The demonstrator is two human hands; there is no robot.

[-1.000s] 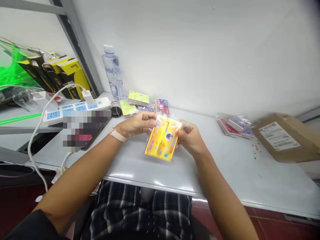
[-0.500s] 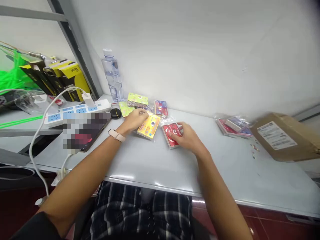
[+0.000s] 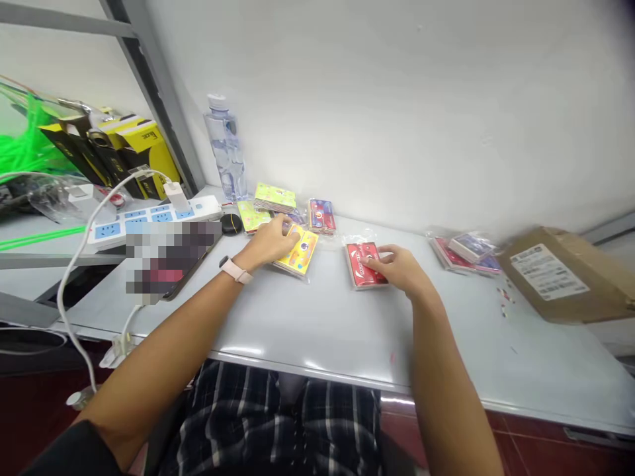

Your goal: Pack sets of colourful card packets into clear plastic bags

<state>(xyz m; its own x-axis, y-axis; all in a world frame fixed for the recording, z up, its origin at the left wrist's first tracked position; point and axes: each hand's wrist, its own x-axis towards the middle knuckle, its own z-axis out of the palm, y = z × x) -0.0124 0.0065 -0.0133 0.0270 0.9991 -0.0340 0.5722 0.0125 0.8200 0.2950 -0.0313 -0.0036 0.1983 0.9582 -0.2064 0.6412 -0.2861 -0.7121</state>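
My right hand (image 3: 401,270) grips the right edge of a red pack of cards (image 3: 361,263) in a clear sleeve, thumb on top. My left hand (image 3: 272,242) is closed over the upper left part of a yellow pack (image 3: 300,255), also in clear film, and hides that corner. Behind it lie a light green pack (image 3: 252,217) and a green stack (image 3: 276,196). A blue and red pack (image 3: 321,215) rests near the wall, between and beyond my hands.
On the left are a water bottle (image 3: 225,149), a round black case (image 3: 231,225), a power strip (image 3: 149,221) with cables and a pixelated phone (image 3: 193,254). To the right, wrapped packs (image 3: 464,252) lie beside a cardboard box (image 3: 565,274), with small bits (image 3: 505,299) nearby.
My right hand has moved right with the red pack, which now lies farther from the yellow one and is turned straighter. My left hand has shifted slightly over the yellow pack.
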